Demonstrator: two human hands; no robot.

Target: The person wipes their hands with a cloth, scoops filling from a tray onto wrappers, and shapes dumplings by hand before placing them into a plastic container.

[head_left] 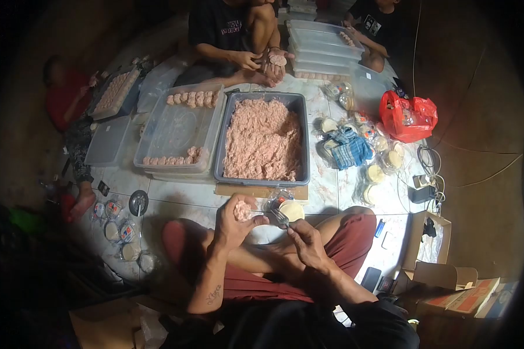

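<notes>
My left hand [230,224] is cupped around a small lump of pink minced filling [243,210], its fingers curled and its thumb stretched to the right. In my right hand [308,243] is a metal fork [280,218], its tines pointing up and left towards my left thumb. Just behind the fork, a stack of pale round wrappers [292,210] lies near the tub. A grey tub [218,168] full of pink minced filling [262,139] stands in front of my hands. Left of it, a clear plastic tray [174,131] holds rows of shaped dumplings [191,98].
A red plastic bag [410,119], a blue checked cloth [349,148] and more wrapper stacks [375,173] lie at right. Packaged wrappers [113,230] are at left. Other people sit around; one person's hand [276,64] holds a wrapper with filling. Stacked trays [323,52] stand at the back.
</notes>
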